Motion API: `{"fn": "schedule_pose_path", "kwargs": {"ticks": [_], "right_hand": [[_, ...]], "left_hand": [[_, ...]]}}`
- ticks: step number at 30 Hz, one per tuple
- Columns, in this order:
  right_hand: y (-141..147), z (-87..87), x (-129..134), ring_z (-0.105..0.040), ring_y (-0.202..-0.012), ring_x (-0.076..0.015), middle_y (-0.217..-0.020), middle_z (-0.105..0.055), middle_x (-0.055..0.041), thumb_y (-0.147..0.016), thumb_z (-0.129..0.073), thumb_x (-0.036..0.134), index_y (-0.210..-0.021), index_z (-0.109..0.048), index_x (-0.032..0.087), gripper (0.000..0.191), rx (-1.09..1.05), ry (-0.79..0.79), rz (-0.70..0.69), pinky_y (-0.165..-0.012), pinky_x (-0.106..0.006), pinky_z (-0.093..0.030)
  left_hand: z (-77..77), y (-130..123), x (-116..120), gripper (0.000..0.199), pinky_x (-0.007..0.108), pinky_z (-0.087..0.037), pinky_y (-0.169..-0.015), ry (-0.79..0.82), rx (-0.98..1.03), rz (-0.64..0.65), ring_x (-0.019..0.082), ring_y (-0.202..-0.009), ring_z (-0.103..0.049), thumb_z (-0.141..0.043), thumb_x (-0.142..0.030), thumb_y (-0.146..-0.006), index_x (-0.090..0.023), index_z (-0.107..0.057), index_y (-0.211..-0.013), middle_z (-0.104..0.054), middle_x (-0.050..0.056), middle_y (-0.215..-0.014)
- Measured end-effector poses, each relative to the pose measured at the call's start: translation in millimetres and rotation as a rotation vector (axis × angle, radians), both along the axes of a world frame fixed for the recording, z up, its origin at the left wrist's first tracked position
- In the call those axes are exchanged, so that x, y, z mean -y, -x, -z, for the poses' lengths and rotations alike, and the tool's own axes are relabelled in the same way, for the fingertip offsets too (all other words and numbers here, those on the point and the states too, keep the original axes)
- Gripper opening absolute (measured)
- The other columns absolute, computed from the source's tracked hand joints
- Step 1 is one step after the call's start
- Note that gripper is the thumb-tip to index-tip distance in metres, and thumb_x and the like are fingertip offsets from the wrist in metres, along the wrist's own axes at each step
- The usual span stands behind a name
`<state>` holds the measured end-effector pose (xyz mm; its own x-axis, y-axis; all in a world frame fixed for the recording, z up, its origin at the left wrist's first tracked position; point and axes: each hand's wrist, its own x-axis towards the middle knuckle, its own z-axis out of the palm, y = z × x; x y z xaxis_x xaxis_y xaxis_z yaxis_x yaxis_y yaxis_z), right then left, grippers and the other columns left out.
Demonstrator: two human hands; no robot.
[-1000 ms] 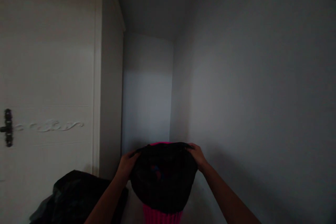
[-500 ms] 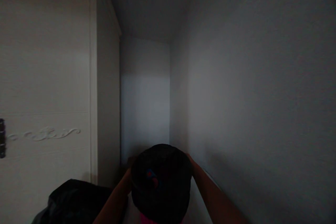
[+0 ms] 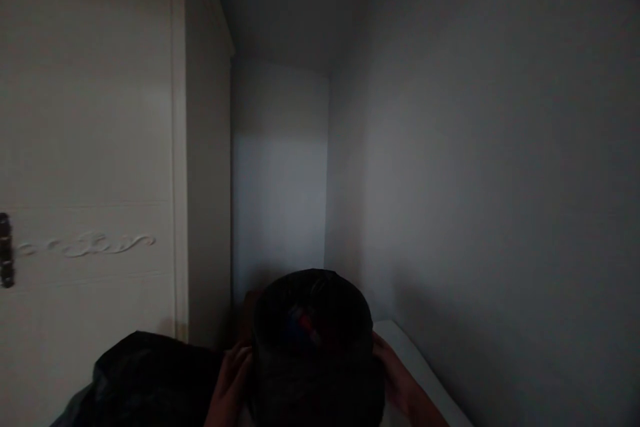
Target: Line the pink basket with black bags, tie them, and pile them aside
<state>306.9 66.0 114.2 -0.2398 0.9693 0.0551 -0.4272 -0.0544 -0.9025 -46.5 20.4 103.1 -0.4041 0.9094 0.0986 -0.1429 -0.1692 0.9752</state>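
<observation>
A round trash bin (image 3: 320, 387) covered with a black plastic bag is in front of me at the bottom middle. Its dark opening faces me, and something small, red and blue, shows inside, too dark to name. My left hand (image 3: 233, 373) presses against the left side with its fingers bent round it. On the opposite side my right hand (image 3: 393, 367) grips the bin, its fingertips partly hidden behind the black bag. The bin is held between both hands.
A full-looking black plastic bag (image 3: 150, 380) lies at the lower left, beside a white wardrobe (image 3: 100, 160) with a dark handle (image 3: 6, 250). A grey wall (image 3: 475, 180) runs along the right. A pale flat surface (image 3: 405, 343) lies below it.
The bin has tilted, so more of its opening and side shows, and the pink below it is out of sight. Both hands have come lower along its sides.
</observation>
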Motion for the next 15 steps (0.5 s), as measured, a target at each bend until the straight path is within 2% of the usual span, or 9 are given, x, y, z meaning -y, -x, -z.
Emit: {"fn": "schedule_pose_path", "kwargs": {"ticks": [2, 5, 8, 10, 13, 15], "right_hand": [[2.2, 9.4, 5.6, -0.077, -0.103, -0.0357, -0.108, -0.083, -0.0106, -0.065, -0.091, 0.040, -0.116, -0.079, 0.028, 0.053, -0.015, -0.008, 0.008, -0.101, -0.054, -0.054], [19.0, 21.2, 3.0, -0.076, -0.105, -0.0382, -0.104, -0.083, -0.0103, -0.063, -0.093, 0.041, -0.103, -0.083, 0.027, 0.044, 0.015, -0.062, 0.027, -0.100, -0.054, -0.054], [37.5, 32.7, -3.4, -0.076, -0.102, -0.0384, -0.099, -0.084, -0.0091, -0.062, -0.094, 0.046, -0.092, -0.084, 0.026, 0.037, 0.016, -0.113, 0.093, -0.097, -0.053, -0.054], [42.9, 40.8, -3.9, -0.075, -0.106, -0.0381, -0.105, -0.084, -0.0095, -0.065, -0.093, 0.049, -0.098, -0.084, 0.028, 0.040, -0.005, -0.137, 0.112, -0.098, -0.053, -0.054], [38.9, 52.4, 1.2, -0.072, -0.116, -0.0379, -0.118, -0.081, -0.0093, -0.070, -0.089, 0.054, -0.108, -0.083, 0.031, 0.045, -0.048, -0.154, 0.156, -0.105, -0.053, -0.052], [32.6, 58.7, 5.0, -0.070, -0.122, -0.0384, -0.124, -0.079, -0.0099, -0.071, -0.088, 0.059, -0.110, -0.083, 0.032, 0.048, -0.064, -0.128, 0.205, -0.109, -0.053, -0.050]], "left_hand": [[10.8, -8.8, 8.7, 0.081, 0.045, -0.053, -0.110, 0.015, -0.037, 0.080, 0.041, -0.139, -0.057, -0.082, -0.076, -0.055, -0.025, -0.072, -0.117, -0.072, 0.014, -0.137], [17.8, -27.0, 10.4, 0.071, 0.050, -0.056, -0.106, 0.058, -0.110, 0.126, 0.044, -0.134, -0.061, -0.088, -0.065, -0.051, -0.030, -0.076, -0.111, -0.078, 0.013, -0.125], [19.0, -36.3, 5.6, 0.065, 0.049, -0.053, -0.109, 0.044, -0.145, 0.101, 0.041, -0.140, -0.057, -0.088, -0.057, -0.058, -0.035, -0.074, -0.118, -0.078, 0.010, -0.126], [23.6, -34.1, 4.2, 0.066, 0.049, -0.050, -0.114, 0.026, -0.159, 0.070, 0.041, -0.146, -0.050, -0.086, -0.055, -0.061, -0.033, -0.073, -0.122, -0.074, 0.011, -0.133], [39.6, -24.9, 5.7, 0.064, 0.051, -0.045, -0.118, -0.024, -0.215, -0.012, 0.042, -0.152, -0.041, -0.087, -0.051, -0.060, -0.033, -0.073, -0.120, -0.071, 0.012, -0.139], [51.4, -20.9, 6.5, 0.060, 0.052, -0.045, -0.119, -0.038, -0.239, -0.057, 0.043, -0.152, -0.041, -0.087, -0.048, -0.060, -0.035, -0.074, -0.117, -0.072, 0.010, -0.137]]}}
